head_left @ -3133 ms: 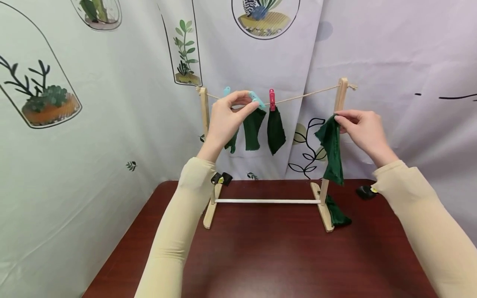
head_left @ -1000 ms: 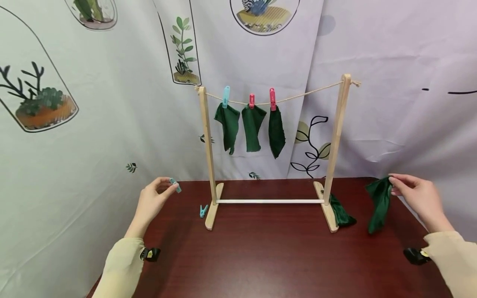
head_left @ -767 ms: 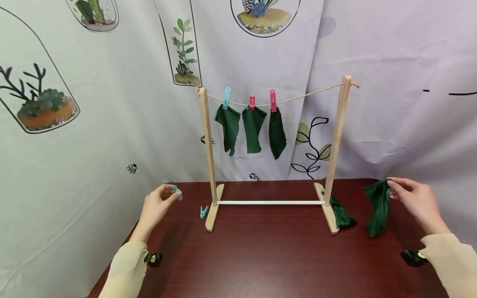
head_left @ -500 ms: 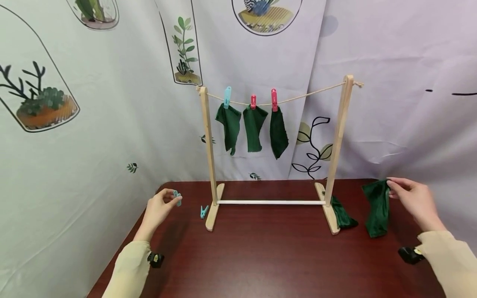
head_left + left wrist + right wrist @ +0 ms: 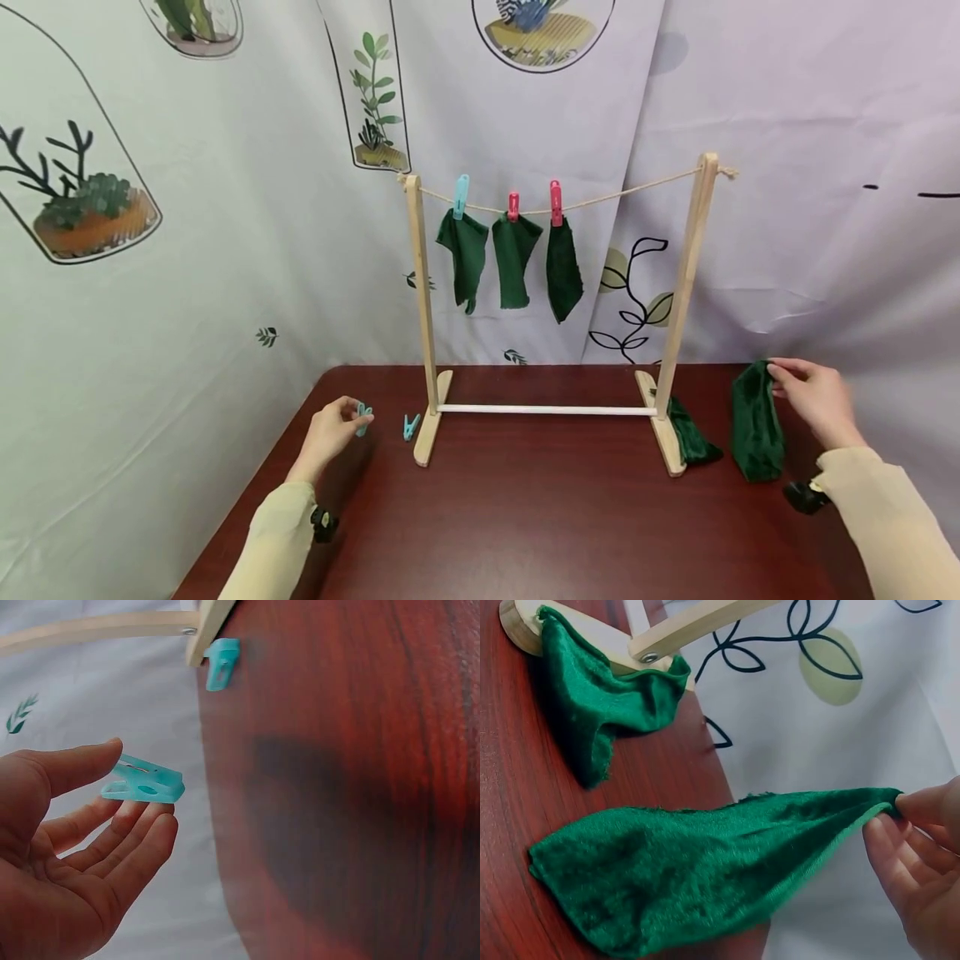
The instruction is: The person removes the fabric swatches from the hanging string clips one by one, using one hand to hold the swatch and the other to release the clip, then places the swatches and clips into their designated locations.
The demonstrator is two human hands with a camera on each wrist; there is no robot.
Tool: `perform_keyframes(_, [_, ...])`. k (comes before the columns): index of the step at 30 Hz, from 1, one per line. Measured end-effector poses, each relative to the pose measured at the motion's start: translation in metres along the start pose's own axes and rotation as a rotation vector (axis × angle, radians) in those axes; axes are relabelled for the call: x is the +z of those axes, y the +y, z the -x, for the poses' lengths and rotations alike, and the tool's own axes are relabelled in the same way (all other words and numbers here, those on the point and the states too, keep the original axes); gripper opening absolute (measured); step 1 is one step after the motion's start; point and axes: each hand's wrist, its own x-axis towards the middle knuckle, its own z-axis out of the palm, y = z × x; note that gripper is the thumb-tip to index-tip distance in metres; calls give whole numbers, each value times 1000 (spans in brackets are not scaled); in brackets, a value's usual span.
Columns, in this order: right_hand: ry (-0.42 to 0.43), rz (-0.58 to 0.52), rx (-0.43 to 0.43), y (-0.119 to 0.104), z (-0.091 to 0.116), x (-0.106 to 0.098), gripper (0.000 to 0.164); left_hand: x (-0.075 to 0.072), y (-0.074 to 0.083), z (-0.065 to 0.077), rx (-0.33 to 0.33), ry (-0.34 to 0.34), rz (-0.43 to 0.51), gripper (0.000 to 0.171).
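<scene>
Head: clothespin [image 5: 363,419], cloth [image 5: 757,429] in hands [image 5: 330,432] [image 5: 817,404]

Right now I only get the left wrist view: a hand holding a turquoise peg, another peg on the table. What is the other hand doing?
Observer: The right hand pinches a green cloth by one end.
Operator: Is anything hanging up?
Observer: Yes, three hanging cloths, each pegged to the cord.
Operator: Any more cloth about?
Observer: One loose piece lies at the right foot of the stand.
</scene>
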Motion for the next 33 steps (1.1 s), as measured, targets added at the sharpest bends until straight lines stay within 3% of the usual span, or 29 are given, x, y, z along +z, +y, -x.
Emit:
perform_keyframes(8, [-30,35,-16,0,-10,14,52,6,-10,0,-39,-36,17,32])
perform_keyframes(18, [-19,62,-21,4,-19,26,45,10,-17,0,-35,-46,14,31])
perform_keyframes(33, [-22,8,-19,13,-24,52,40,17,-17,-1,-70,-57,1,30])
